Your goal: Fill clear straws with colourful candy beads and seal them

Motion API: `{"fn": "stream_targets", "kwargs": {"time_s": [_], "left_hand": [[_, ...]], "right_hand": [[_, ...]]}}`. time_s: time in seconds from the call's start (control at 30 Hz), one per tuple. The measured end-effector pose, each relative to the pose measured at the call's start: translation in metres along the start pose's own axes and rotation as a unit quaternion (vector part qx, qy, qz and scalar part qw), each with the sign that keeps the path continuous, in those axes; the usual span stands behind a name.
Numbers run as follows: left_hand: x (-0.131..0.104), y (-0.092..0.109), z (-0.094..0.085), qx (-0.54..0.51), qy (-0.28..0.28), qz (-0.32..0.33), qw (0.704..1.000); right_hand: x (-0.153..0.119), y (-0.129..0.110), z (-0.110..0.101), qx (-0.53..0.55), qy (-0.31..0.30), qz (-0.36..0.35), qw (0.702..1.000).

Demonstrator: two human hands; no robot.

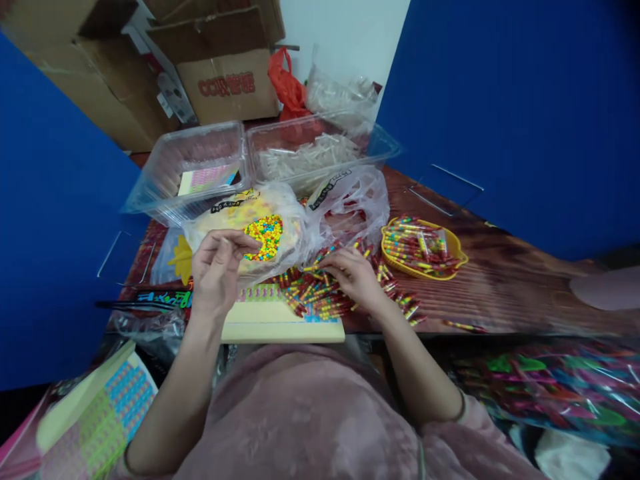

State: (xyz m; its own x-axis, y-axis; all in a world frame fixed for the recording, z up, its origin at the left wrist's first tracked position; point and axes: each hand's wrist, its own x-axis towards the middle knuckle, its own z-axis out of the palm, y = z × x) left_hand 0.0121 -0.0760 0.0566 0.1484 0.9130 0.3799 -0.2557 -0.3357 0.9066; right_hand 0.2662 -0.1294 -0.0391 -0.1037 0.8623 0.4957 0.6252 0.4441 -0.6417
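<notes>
My left hand point(219, 268) is closed in a pinch at the near left edge of a white plastic bag point(295, 220) of small round multicoloured candies point(267, 235). Whatever its fingertips hold, if anything, is too small to make out. To the right, my right hand point(354, 275) pinches a thin yellow candy-filled tube point(311, 268). Beneath and around that hand lies a loose pile of red-ended candy tubes point(327, 293). The pile partly covers a pale sheet of printed stickers point(280, 320) at the table's front edge.
A yellow basket point(463, 257) of filled tubes stands at the right. Behind the bags are a clear tray point(385, 143) with empty clear tubes point(315, 155) and another clear tray point(165, 150) with a sticker sheet. Blue panels point(520, 120) flank the table; cardboard boxes point(230, 87) stand behind.
</notes>
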Motion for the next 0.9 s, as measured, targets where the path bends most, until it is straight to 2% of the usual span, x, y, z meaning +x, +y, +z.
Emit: {"fn": "stream_targets", "kwargs": {"time_s": [0.1, 0.17, 0.23, 0.3, 0.4, 0.5, 0.6, 0.77, 0.9], "left_hand": [[-0.024, -0.003, 0.007, 0.054, -0.053, -0.039, 0.996], [-0.046, -0.016, 0.015, 0.163, -0.104, -0.051, 0.980], [-0.068, -0.037, 0.022, 0.306, -0.150, -0.016, 0.940], [-0.085, -0.061, 0.026, 0.422, -0.182, 0.015, 0.888], [-0.098, -0.090, 0.023, 0.517, -0.178, 0.007, 0.838], [-0.100, -0.109, 0.016, 0.551, -0.172, 0.028, 0.816], [-0.099, -0.119, 0.012, 0.564, -0.170, 0.049, 0.807], [-0.099, -0.130, 0.012, 0.572, -0.174, 0.033, 0.801], [-0.099, -0.134, 0.012, 0.578, -0.187, 0.048, 0.793]], "right_hand": [[0.002, 0.004, 0.011, -0.018, 0.005, -0.024, 1.000], [0.003, 0.008, 0.015, -0.043, 0.025, -0.023, 0.998], [0.005, 0.012, 0.018, -0.077, 0.037, -0.018, 0.996], [0.007, 0.016, 0.020, -0.096, 0.021, -0.018, 0.995], [0.006, 0.022, 0.023, -0.086, -0.006, -0.029, 0.996], [0.003, 0.026, 0.026, -0.058, -0.005, -0.065, 0.996], [-0.001, 0.026, 0.031, -0.049, -0.018, -0.117, 0.992], [-0.005, 0.016, 0.038, -0.088, -0.097, -0.144, 0.981], [-0.008, 0.008, 0.042, -0.115, -0.151, -0.144, 0.971]]}}
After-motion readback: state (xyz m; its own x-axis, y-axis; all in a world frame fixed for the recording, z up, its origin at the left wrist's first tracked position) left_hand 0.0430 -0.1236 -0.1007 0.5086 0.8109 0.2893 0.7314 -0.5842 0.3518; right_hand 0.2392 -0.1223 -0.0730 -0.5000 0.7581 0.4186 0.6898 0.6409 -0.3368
